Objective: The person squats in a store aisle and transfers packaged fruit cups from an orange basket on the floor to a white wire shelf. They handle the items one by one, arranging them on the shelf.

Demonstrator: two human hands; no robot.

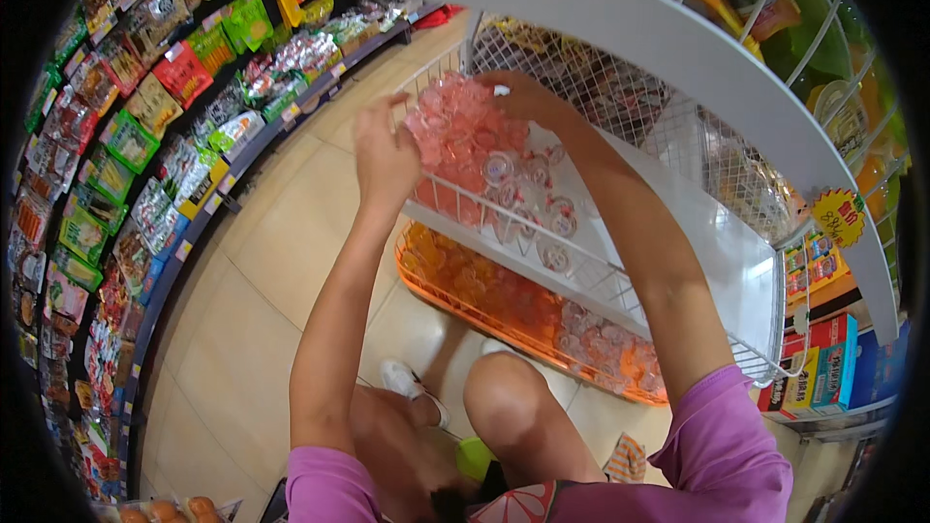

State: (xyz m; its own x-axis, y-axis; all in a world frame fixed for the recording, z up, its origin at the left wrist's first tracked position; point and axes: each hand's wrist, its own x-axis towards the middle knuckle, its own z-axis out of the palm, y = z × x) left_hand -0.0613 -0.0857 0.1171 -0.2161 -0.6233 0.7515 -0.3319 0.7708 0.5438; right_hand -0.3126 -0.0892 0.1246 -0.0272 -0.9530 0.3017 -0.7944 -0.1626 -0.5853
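Observation:
A heap of pink jelly cups (461,123) fills the far left end of a white wire-fronted shelf (726,269). My left hand (386,152) is beside the heap at the wire rail, slightly blurred, fingers spread and nothing visible in it. Over the heap's far right side curls my right hand (524,100); its fingertips are partly hidden, and whether it grips a cup does not show. A small white spot lies at those fingers. Clear-lidded cups (558,218) are scattered to the right of the heap, behind the front wires.
On the floor under the shelf, an orange basket (465,323) holds orange, red and pale jelly cups. Packaged snacks (182,76) line the curved shelves at left. A yellow price tag (837,218) hangs at right above colourful boxes (814,370). My knee (505,385) is near the basket.

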